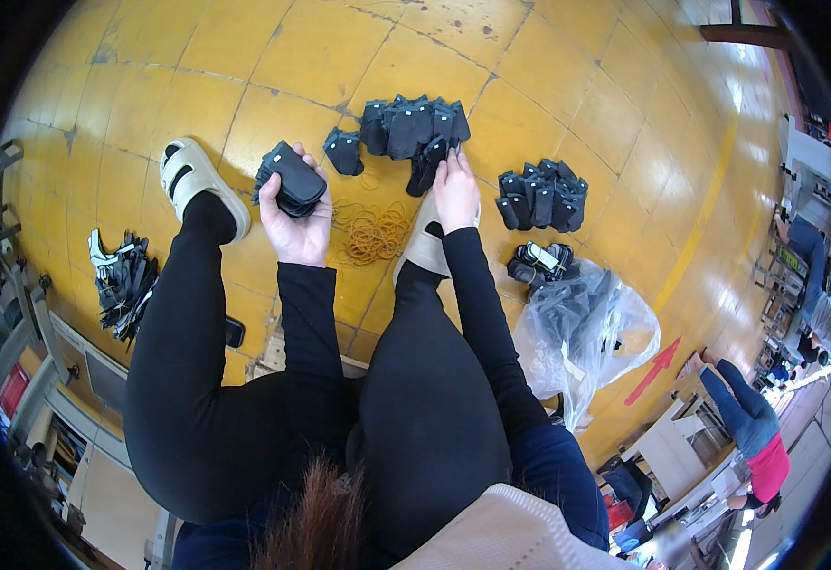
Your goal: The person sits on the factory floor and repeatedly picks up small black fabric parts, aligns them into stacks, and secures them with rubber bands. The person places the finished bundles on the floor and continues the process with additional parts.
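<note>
In my left hand (pixel 300 226) is a stack of flat, rounded black pieces (pixel 294 180), cloth-like, with a small pale tag on top. The fingers and thumb wrap its sides. Farther right, my right hand (pixel 456 193) has its fingertips closed at the edge of a small black bundle (pixel 426 165). That bundle lies at the near side of a row of similar black bundles (pixel 409 130) on the floor. One more black bundle (pixel 343 152) rests just left of the row. Loose tan rubber bands (pixel 376 234) are heaped between my feet.
Another group of black bundles (pixel 542 196) lies to the right, above a clear plastic bag (pixel 582 328) with dark contents. Black and white strips (pixel 123 285) are piled at the left. My beige clogs (pixel 188 171) flank the rubber bands. A person (pixel 748 423) is at the far right.
</note>
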Tool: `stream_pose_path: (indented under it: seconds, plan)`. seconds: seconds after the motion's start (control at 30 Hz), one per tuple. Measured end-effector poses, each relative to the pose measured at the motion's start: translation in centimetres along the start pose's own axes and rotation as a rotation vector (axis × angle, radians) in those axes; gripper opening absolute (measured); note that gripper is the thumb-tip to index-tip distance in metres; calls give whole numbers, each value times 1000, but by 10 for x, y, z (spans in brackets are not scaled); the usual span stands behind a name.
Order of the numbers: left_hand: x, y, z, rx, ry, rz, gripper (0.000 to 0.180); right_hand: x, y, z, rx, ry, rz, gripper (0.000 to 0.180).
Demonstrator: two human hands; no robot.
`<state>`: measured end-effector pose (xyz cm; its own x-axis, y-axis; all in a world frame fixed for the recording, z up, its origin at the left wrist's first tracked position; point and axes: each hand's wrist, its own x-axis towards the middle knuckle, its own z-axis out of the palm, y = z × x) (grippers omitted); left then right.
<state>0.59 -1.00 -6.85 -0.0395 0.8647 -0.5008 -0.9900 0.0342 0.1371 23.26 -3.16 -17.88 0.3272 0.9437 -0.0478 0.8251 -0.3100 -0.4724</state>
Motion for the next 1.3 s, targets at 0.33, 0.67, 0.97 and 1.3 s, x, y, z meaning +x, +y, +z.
stream_pose_path:
  seconds: [0.33,0.67,0.97,1.3]
  plan:
    - [2,4,-3,-31,-49,-17,50,8,14,-18,80,128,104,24]
    - [7,10,-10,-73,-84,-66,52,-29,97,-60,361,341,337,23]
    - [5,4,-7,0,-50,-40,52,-56,120,-106,230,438,410,37]
    - [4,1,-6,-37,-31,-56,51,-37,120,-99,84,315,254,35]
